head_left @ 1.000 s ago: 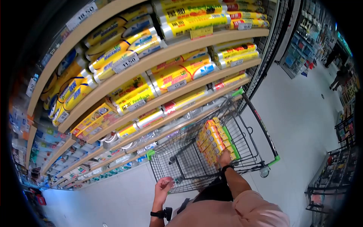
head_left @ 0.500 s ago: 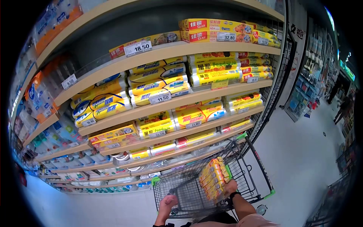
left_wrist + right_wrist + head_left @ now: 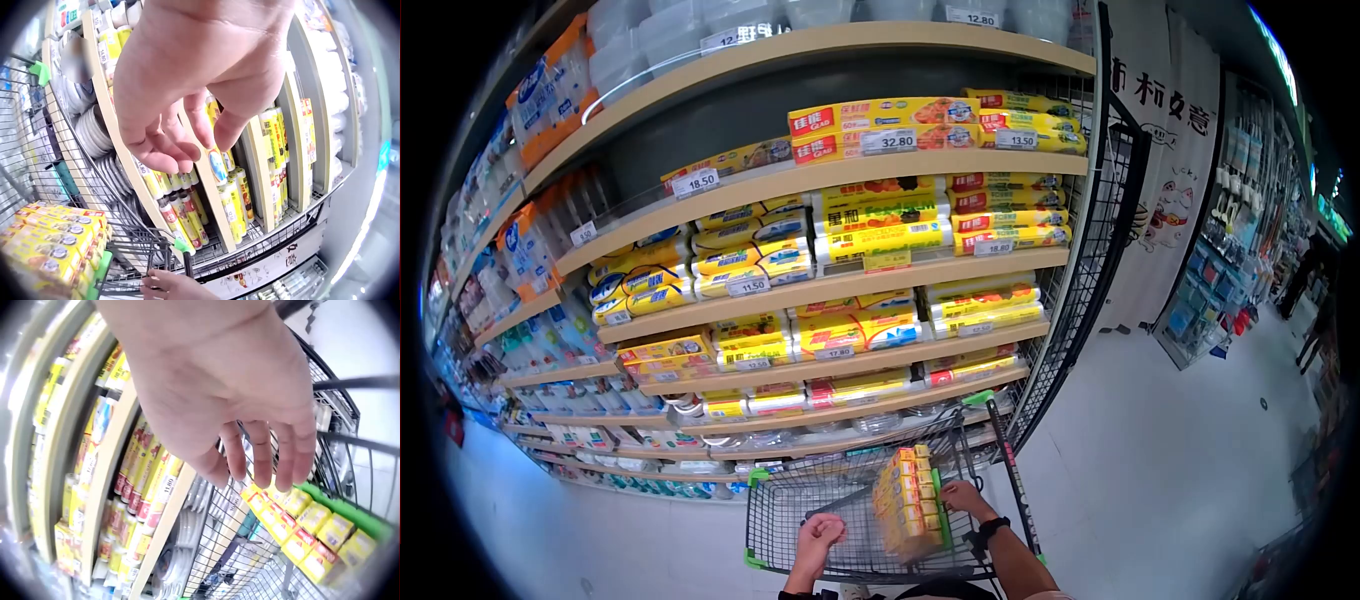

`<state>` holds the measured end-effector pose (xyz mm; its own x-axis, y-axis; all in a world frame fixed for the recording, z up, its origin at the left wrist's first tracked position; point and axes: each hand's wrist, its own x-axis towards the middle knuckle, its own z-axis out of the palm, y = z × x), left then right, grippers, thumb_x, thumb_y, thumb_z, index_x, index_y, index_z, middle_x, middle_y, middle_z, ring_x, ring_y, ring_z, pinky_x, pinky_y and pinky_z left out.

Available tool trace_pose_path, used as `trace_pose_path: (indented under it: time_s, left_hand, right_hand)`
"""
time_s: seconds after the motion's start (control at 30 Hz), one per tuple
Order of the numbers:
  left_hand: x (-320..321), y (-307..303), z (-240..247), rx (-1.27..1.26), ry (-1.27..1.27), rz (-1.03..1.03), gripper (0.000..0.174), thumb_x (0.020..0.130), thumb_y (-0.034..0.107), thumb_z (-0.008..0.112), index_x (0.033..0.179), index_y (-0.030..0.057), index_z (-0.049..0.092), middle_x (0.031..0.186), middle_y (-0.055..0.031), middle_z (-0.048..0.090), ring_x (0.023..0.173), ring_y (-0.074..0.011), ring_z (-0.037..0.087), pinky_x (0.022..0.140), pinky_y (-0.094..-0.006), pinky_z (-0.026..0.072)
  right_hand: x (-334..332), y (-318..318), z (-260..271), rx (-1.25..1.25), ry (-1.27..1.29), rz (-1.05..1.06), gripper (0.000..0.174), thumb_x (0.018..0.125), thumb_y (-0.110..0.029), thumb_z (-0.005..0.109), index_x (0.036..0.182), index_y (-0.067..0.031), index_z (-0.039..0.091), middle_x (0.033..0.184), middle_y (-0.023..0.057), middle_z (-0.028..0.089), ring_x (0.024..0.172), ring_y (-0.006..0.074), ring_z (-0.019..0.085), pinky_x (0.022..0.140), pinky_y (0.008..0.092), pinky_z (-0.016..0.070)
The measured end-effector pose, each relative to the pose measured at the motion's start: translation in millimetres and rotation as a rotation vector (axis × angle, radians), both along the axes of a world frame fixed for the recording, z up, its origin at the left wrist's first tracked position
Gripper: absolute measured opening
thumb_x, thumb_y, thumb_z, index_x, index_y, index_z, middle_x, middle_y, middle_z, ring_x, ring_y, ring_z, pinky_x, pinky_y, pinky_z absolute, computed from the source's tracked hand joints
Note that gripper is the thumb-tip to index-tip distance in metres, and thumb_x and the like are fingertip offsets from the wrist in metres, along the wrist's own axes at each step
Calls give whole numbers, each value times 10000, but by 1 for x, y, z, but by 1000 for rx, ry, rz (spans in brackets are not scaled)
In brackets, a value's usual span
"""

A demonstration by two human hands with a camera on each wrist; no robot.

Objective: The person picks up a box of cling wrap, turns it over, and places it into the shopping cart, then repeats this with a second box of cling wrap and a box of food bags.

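Note:
A wire shopping cart [image 3: 800,484] holds a pack of small yellow boxes [image 3: 907,500], propped against the green strip [image 3: 943,508] near the handle end. My right hand [image 3: 967,498] is close beside the strip; in the right wrist view its loosely bent fingers [image 3: 261,453] hang over the near end of the boxes, with nothing gripped. Over the cart's near side hovers my left hand [image 3: 820,535]. The left wrist view shows its fingers [image 3: 164,140] loosely curled and holding nothing, apart from the pack.
Beyond the cart rise shelves [image 3: 830,280] of yellow wrap rolls [image 3: 882,215] and flat boxes [image 3: 882,128], with price tags along the edges. A black wire end panel [image 3: 1090,240] bounds them on the right. Pale floor [image 3: 1120,480] extends to the right, with distant people [image 3: 1310,290].
My head view has tilted up, bringing in higher shelves. My right hand, earlier at the pack's near end, has moved beside the green strip. The left hand stays over the cart's near side.

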<state>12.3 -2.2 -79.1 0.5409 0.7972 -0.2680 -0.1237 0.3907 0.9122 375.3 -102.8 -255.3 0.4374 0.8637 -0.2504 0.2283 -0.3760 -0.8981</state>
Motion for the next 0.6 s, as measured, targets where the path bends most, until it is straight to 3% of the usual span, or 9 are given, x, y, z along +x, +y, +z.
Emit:
trace_pose_path:
  time_s: [0.07, 0.13, 0.23, 0.3, 0.37, 0.4, 0.47, 0.57, 0.6]
  left_hand:
    - [19, -22, 6, 25, -3, -12, 170, 909, 76, 672, 1061, 14, 629, 927, -71, 685, 831, -158, 669, 728, -280, 556]
    - [34, -40, 10, 51, -12, -22, 170, 921, 99, 665, 1064, 15, 629, 935, -70, 685, 839, -157, 667, 755, -291, 556]
    - [45, -62, 14, 49, 12, -4, 168, 931, 119, 658, 1059, 16, 628, 948, -77, 683, 852, -160, 667, 769, -306, 560]
    - [49, -73, 23, 31, -16, 55, 166, 935, 126, 655, 1055, 14, 627, 961, -84, 681, 855, -166, 669, 766, -309, 562]
    - [46, -78, 24, 8, -38, 109, 163, 939, 130, 650, 1050, 14, 626, 973, -88, 679, 861, -172, 669, 763, -312, 563]
    - [42, -78, 18, -3, -48, 131, 160, 941, 131, 648, 1048, 14, 626, 978, -89, 678, 866, -174, 670, 762, -313, 563]
    - [40, -77, 21, -3, -44, 164, 139, 942, 118, 642, 1039, 20, 623, 983, -86, 676, 866, -181, 663, 750, -317, 554]
    - [37, -70, 14, 18, -100, 164, 129, 934, 100, 645, 1038, 26, 622, 974, -85, 674, 854, -180, 652, 738, -318, 542]
    - [33, -67, 9, 14, -97, 168, 129, 929, 93, 650, 1036, 26, 622, 968, -87, 672, 845, -179, 648, 732, -315, 536]
  right_hand:
    - [16, -12, 12, 51, 181, 18, 165, 869, -162, 688, 900, 0, 686, 801, 71, 687, 641, 120, 662, 532, 265, 520]
    - [29, -18, 72, 62, 426, -21, 124, 888, -116, 664, 916, 4, 677, 793, 50, 678, 645, 98, 654, 537, 240, 512]
    - [51, -12, 134, 118, 319, -10, 144, 880, -118, 678, 974, -8, 677, 808, 55, 684, 634, 101, 646, 550, 241, 512]
    - [76, 6, 166, 274, 173, 48, 173, 862, -105, 699, 1004, -9, 675, 836, 57, 690, 701, 122, 662, 629, 258, 531]
    - [105, 33, 215, 426, -199, 45, 219, 855, -105, 708, 1042, 2, 668, 873, 57, 700, 807, 150, 672, 733, 283, 539]
    - [102, 37, 274, 509, -133, -39, 243, 817, -139, 709, 1018, -6, 675, 896, 101, 714, 871, 202, 683, 824, 315, 533]
    - [120, 67, 353, 545, -462, -141, 295, 778, -116, 703, 1052, -16, 660, 1077, 187, 659, 1079, 337, 606, 981, 391, 460]
    - [136, 110, 460, 790, -892, -203, 379, 788, -72, 661, 1150, -9, 570, 1207, 223, 535, 1088, 412, 546, 952, 462, 446]
    - [129, 119, 501, 819, -789, -186, 435, 790, -49, 647, 1212, -20, 546, 1250, 208, 515, 1098, 423, 526, 967, 469, 434]
